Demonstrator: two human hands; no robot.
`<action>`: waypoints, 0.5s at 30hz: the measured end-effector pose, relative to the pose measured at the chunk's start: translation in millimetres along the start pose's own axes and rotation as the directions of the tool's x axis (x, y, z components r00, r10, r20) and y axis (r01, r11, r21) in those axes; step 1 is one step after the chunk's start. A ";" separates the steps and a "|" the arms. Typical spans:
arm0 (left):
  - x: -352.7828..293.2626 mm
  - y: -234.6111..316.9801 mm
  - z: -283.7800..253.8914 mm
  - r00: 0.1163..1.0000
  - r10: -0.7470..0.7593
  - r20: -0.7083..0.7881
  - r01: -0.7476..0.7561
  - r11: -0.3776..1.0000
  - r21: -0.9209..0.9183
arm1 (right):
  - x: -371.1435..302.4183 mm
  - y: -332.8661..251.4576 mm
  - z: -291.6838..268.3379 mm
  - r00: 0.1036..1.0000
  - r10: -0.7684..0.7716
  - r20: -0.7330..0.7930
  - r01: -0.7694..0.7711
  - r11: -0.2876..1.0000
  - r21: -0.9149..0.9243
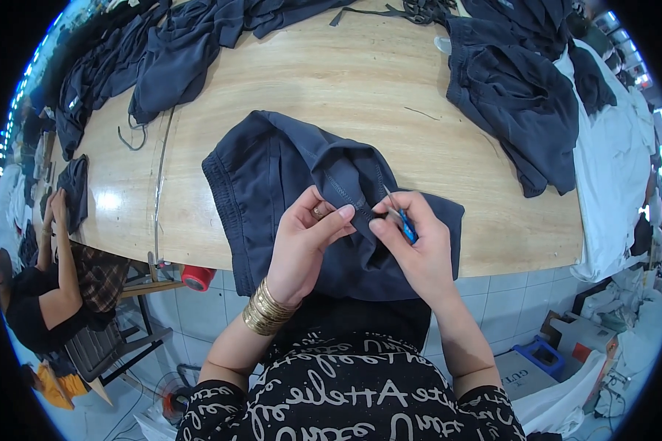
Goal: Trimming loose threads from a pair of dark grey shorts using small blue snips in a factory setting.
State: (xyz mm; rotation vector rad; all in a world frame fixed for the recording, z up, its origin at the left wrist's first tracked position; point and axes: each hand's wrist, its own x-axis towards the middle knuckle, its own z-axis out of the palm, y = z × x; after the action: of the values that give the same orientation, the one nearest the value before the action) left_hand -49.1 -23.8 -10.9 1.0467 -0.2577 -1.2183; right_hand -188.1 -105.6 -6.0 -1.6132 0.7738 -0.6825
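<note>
A dark blue-grey pair of trousers lies bunched on the table in front of me, its gathered elastic waistband to the left. Between thumb and fingers, my left hand pinches a stitched seam of the cloth. My right hand is closed round small blue-handled thread snips, their pointed blades sticking up past the fingers. Its thumb and forefinger meet at the same folded seam, just right of my left fingertips. Whatever lies between those right fingertips is too small to make out.
More dark garments lie along the far left of the wooden table. Another dark elastic-waisted garment sits at the right, beside white cloth hanging over the edge. At the left, a co-worker handles a dark piece. A loose cord lies nearby.
</note>
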 end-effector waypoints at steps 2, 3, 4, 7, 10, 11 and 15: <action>1.6 -0.2 -0.2 0.998 -0.055 -0.004 0.055 0.997 -0.058 | -2.3 -4.1 -4.2 0.996 -0.068 -0.060 0.054 0.975 -0.217; 0.7 -0.3 -1.9 0.997 -0.072 0.007 0.072 0.994 -0.077 | -4.0 -4.5 -4.9 0.995 -0.074 -0.060 0.059 0.974 -0.218; -0.3 -0.6 -3.1 0.996 -0.089 0.018 0.091 0.991 -0.096 | -5.6 -3.3 -5.3 0.988 -0.138 -0.070 0.113 0.954 -0.278; -0.5 -2.8 -4.9 0.996 -0.088 0.036 0.091 0.989 -0.114 | -6.1 0.0 -6.8 0.963 -0.266 -0.050 0.216 0.869 -0.446; -1.8 -1.4 -2.2 0.996 -0.080 0.031 0.082 0.992 -0.095 | -5.1 -0.9 -6.6 0.931 -0.366 -0.003 0.295 0.755 -0.585; -2.1 -1.5 -1.7 0.996 -0.080 0.032 0.083 0.992 -0.095 | -4.7 -1.4 -6.1 0.914 -0.406 0.012 0.324 0.712 -0.623; -4.8 0.5 2.0 0.997 -0.063 0.038 0.066 0.994 -0.088 | -4.6 -0.5 -3.9 0.903 -0.430 0.016 0.333 0.674 -0.659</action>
State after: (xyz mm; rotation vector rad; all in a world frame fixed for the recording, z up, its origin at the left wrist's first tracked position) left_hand -51.9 -20.8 -7.7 0.9628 -0.1963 -1.2961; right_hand -193.9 -104.3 -5.0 -2.4440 0.8329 -0.8942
